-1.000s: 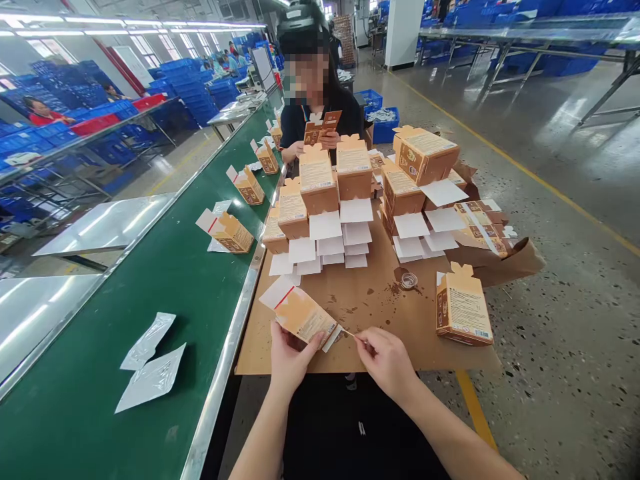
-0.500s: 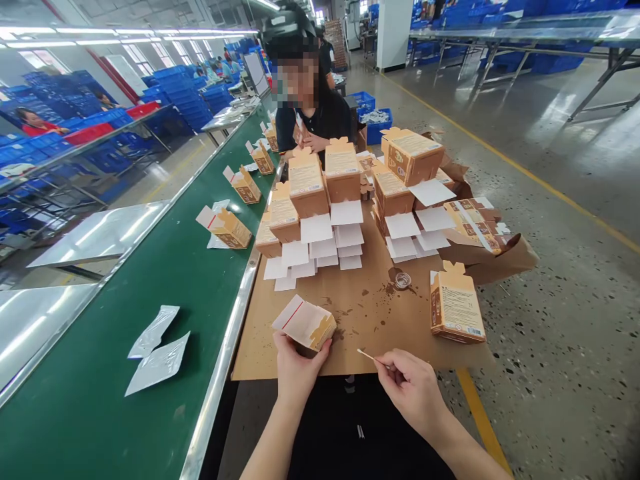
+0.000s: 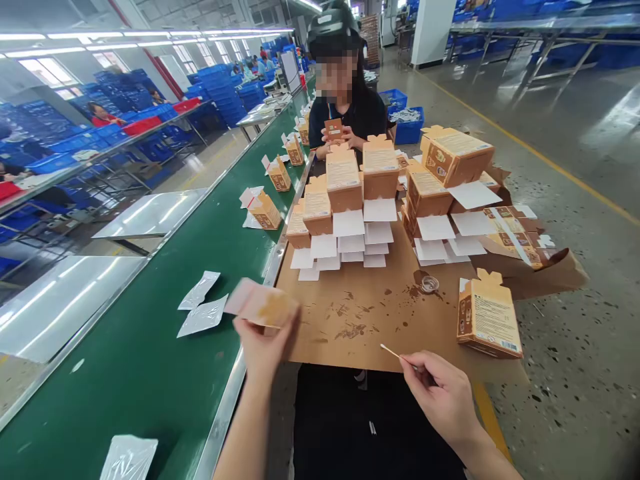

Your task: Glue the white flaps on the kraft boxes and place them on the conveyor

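Note:
My left hand grips a small carton, blurred by motion, with its flap sticking out to the left. It is over the metal edge between the green conveyor belt and the cardboard-covered table. Between the fingertips of my right hand is a cotton swab, its tip pointing left above the table's near edge. A single carton stands to the right of that hand. Farther back on the cardboard, a small clear round dish sits among wet spots.
Stacked cartons with white flaps fill the table's far side, and more stand right of them. Silver pouches and open cartons lie along the belt. A co-worker opposite holds a small brown carton.
My left hand has carried the carton left from the table to the belt's edge. The view has turned left, another silver pouch shows at the bottom, and the co-worker has raised a carton.

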Available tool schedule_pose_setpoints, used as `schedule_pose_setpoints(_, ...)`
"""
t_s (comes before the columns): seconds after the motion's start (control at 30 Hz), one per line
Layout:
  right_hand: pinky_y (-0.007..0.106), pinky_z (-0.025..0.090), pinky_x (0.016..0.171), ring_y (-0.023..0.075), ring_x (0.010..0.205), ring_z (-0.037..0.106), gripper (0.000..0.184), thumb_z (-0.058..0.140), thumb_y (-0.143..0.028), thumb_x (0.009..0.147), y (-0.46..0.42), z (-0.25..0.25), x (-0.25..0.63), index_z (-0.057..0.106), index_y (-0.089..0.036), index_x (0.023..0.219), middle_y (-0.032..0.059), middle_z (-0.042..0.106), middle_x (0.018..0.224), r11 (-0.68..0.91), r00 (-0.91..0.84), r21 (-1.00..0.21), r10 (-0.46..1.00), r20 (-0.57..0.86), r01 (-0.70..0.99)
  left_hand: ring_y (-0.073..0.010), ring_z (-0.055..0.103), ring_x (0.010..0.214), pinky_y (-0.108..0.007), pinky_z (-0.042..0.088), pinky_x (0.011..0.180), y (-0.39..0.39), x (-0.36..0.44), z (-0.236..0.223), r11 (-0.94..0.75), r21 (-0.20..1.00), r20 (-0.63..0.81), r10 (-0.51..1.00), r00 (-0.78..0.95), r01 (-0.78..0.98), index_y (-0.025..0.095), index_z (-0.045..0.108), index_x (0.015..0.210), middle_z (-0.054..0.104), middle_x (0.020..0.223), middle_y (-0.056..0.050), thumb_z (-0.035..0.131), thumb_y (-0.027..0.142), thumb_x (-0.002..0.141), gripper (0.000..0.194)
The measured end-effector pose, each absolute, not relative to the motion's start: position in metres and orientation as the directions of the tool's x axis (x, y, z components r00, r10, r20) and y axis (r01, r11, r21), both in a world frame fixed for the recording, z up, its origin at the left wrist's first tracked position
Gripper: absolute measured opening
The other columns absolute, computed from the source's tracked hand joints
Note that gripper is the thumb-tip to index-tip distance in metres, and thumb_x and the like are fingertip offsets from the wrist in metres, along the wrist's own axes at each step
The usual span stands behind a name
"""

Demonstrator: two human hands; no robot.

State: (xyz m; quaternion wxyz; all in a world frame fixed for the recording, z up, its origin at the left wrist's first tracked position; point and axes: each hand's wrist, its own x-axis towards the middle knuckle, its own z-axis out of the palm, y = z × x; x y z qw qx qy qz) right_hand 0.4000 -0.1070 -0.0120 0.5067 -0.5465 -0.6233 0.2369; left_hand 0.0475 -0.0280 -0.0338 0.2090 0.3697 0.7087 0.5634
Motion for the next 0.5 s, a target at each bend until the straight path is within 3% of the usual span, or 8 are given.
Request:
schedule_pose_setpoints(0.1, 0.027, 0.052, 0.045, 0.0163, 0.047, 0.059, 0.03, 0.08, -0.034, 0.107, -0.107, -0.009, 0.407, 0.08, -0.028, 0.077, -0.0018, 0.069, 0.06, 0.305, 0.146, -0.833, 0.9, 0.41, 0.463, -0.0386, 0.085, 0.127, -0.068, 0.068, 0.12, -0.013, -0.018, -0.019, 0.106, 0.965, 0.119, 0.643, -0.757, 0.242, 0.033, 0.044, 0.118, 0.08, 0.125, -0.007, 0.114, 0.041, 0.053, 0.096)
schedule_pose_setpoints(0.2, 0.027, 0.053, 0.044, 0.0167, 0.047, 0.06, 0.03, 0.081, -0.037, 0.106, -0.104, -0.01, 0.41, 0.081, -0.028, 0.077, -0.0014, 0.07, 0.06, 0.303, 0.152, -0.834, 0.899, 0.411, 0.462, -0.0363, 0.085, 0.127, -0.064, 0.068, 0.122, -0.003, -0.056, -0.013, 0.179, 0.953, 0.072, 0.65, -0.756, 0.244, 0.033, 0.043, 0.114, 0.078, 0.125, -0.007, 0.112, 0.031, 0.05, 0.094)
schedule_pose_setpoints(0.4, 0.027, 0.054, 0.043, 0.0162, 0.045, 0.061, 0.029, 0.082, -0.037, 0.104, -0.085, -0.003, 0.4, 0.084, -0.028, 0.076, -0.001, 0.072, 0.06, 0.332, 0.11, -0.824, 0.899, 0.424, 0.459, -0.0394, 0.081, 0.132, -0.069, 0.061, 0.129, 0.029, -0.064, -0.016, 0.263, 0.914, 0.035, 0.707, -0.707, 0.308, 0.032, 0.046, 0.119, 0.077, 0.124, -0.007, 0.113, 0.03, 0.054, 0.093)
schedule_pose_setpoints(0.5, 0.028, 0.054, 0.041, 0.0171, 0.042, 0.061, 0.027, 0.082, -0.036, 0.101, -0.082, 0.007, 0.403, 0.085, -0.029, 0.075, -0.0009, 0.073, 0.058, 0.34, 0.124, -0.822, 0.891, 0.437, 0.457, -0.0435, 0.07, 0.152, -0.067, 0.056, 0.135, 0.024, -0.061, -0.017, 0.246, 0.901, 0.099, 0.683, -0.723, 0.356, 0.028, 0.053, 0.136, 0.071, 0.142, -0.014, 0.115, 0.037, 0.05, 0.106)
